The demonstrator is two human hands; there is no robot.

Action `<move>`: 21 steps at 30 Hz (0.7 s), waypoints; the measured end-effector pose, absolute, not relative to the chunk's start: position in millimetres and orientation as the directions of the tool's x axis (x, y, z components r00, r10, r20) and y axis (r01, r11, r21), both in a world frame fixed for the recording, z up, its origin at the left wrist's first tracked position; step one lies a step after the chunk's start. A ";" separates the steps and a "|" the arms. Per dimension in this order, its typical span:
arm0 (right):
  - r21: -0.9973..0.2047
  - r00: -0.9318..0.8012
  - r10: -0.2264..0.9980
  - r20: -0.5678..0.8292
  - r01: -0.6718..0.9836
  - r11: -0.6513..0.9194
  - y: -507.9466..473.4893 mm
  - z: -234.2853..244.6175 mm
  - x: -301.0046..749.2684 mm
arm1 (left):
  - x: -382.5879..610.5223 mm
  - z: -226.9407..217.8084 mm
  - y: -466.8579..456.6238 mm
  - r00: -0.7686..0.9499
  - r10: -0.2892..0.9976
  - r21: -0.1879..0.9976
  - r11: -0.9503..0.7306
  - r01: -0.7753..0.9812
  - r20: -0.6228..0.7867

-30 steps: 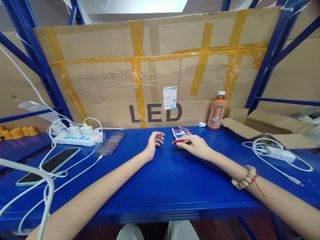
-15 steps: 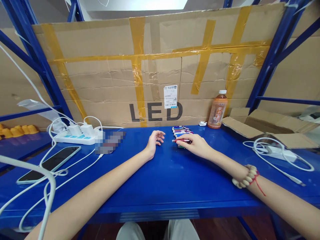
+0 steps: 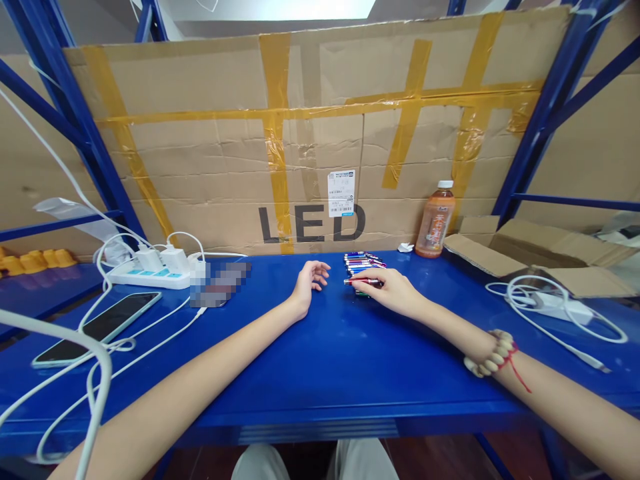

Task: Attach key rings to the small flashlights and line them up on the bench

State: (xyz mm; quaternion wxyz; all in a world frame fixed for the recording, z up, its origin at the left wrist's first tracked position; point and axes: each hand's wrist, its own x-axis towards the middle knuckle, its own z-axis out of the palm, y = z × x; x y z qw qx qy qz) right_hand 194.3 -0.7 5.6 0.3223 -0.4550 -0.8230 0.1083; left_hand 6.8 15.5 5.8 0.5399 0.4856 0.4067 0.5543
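Note:
My right hand (image 3: 393,290) pinches a red pen (image 3: 361,281) with a silver end, its tip toward the left. The fingers cover part of the pen. Just behind it, several pens (image 3: 356,261) in blue, white and purple lie side by side in a row on the blue tabletop (image 3: 310,360). A bit of green shows under the right hand. My left hand (image 3: 311,283) rests on its edge to the left of the pens, fingers loosely curled and apart, holding nothing.
At left lie a phone (image 3: 107,327), a power strip (image 3: 150,275) with chargers and loose white cables (image 3: 103,360). A drink bottle (image 3: 435,220), an open cardboard box (image 3: 530,247) and a coiled charger cable (image 3: 560,310) stand at right. A big cardboard sheet (image 3: 220,167) closes the back.

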 end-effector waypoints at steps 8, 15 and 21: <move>-0.484 -0.315 0.850 0.424 0.714 0.506 -2.9 9.6 192.0 | 7.0 7.0 14.8 0.053 0.994 0.977 -0.081 -0.198 0.093; -0.649 -0.360 0.856 0.371 0.559 0.516 1.4 7.1 192.3 | 6.9 5.8 16.2 0.048 0.995 0.978 -0.079 -0.192 0.089; -0.683 -0.364 0.867 0.340 0.539 0.493 1.2 7.1 192.5 | 6.6 6.0 16.0 0.057 0.994 0.978 -0.079 -0.193 0.092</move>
